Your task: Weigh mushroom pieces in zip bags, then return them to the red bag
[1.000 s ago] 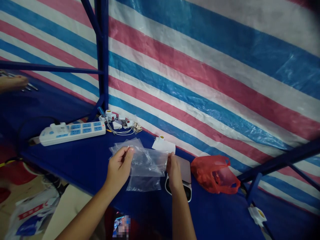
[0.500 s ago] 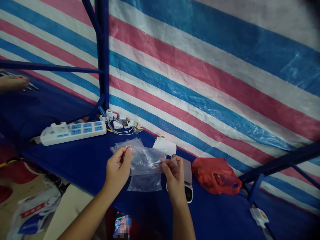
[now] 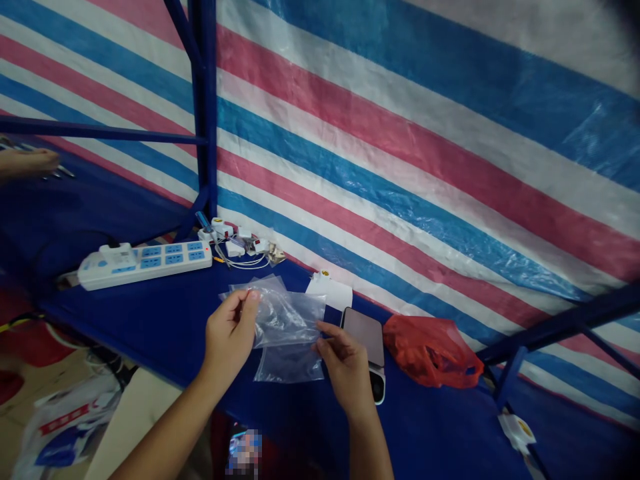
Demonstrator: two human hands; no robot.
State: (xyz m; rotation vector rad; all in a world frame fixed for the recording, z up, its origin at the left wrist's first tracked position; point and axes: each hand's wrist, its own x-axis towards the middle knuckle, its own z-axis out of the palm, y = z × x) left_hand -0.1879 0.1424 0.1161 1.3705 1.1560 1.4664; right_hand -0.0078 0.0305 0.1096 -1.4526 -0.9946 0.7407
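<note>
Between my hands a clear plastic bag (image 3: 290,310) is held up over the blue table. My left hand (image 3: 233,330) pinches its left edge between thumb and fingers. At the lower right edge my right hand (image 3: 345,363) has its thumb and fingertips closed on the thin film. More clear bags (image 3: 290,363) lie flat on the table beneath, partly covered by the held one. Just behind my right hand is a small flat device with a grey-brown top (image 3: 365,333), perhaps a scale, partly hidden by the hand.
A red plastic bag (image 3: 433,350) sits to the right. The white power strip (image 3: 147,263) is at the left, with a clutter of white plugs and cables (image 3: 240,243) beyond it. A blue frame post (image 3: 204,107) rises behind. Another person's hand (image 3: 27,163) holds metal tools at far left.
My right hand's fingers have drawn down and closer together at the bag's right edge, uncovering more of the flat device. My left hand has shifted slightly left, still pinching the bag.
</note>
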